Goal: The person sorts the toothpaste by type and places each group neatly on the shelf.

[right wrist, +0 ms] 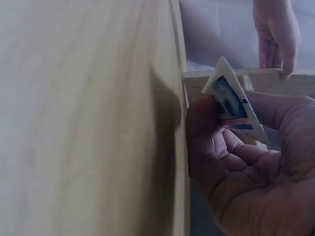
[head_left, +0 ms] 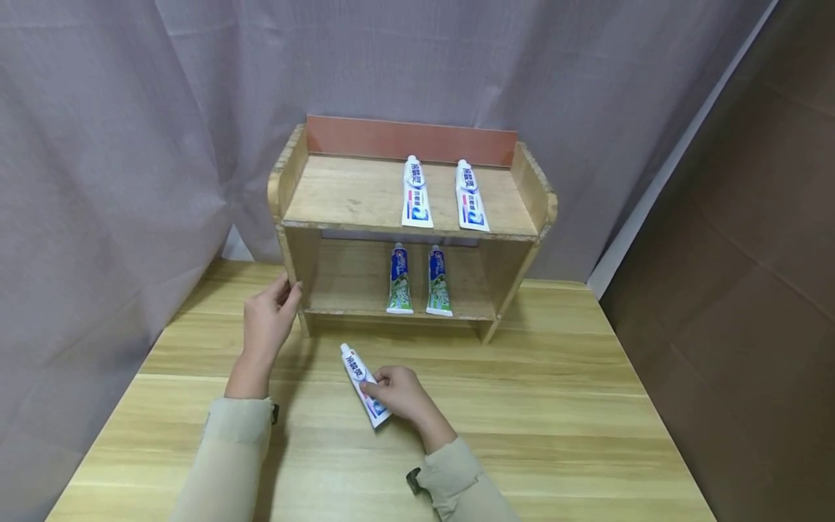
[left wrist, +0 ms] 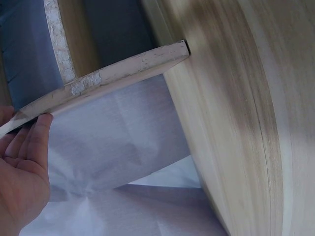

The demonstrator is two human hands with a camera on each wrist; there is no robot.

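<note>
My right hand point(head_left: 406, 397) pinches a white toothpaste tube point(head_left: 356, 371) low in front of the shelf, its capped end pointing away and a little left. In the right wrist view the tube's flat crimped end point(right wrist: 230, 100) sticks out between thumb and fingers. My left hand point(head_left: 267, 328) holds the front edge of the wooden shelf's left side panel point(left wrist: 133, 65), fingers on its outer face. Two white toothpaste tubes point(head_left: 416, 194) lie side by side on the upper board. On the lower board are two blue-and-green toothpaste tubes point(head_left: 399, 283).
The two-tier wooden shelf point(head_left: 346, 192) stands on a wood-grain table point(head_left: 561, 406) near its back edge. Behind it hangs a grey curtain point(head_left: 391, 65). A brown panel point(head_left: 730, 290) rises along the right side.
</note>
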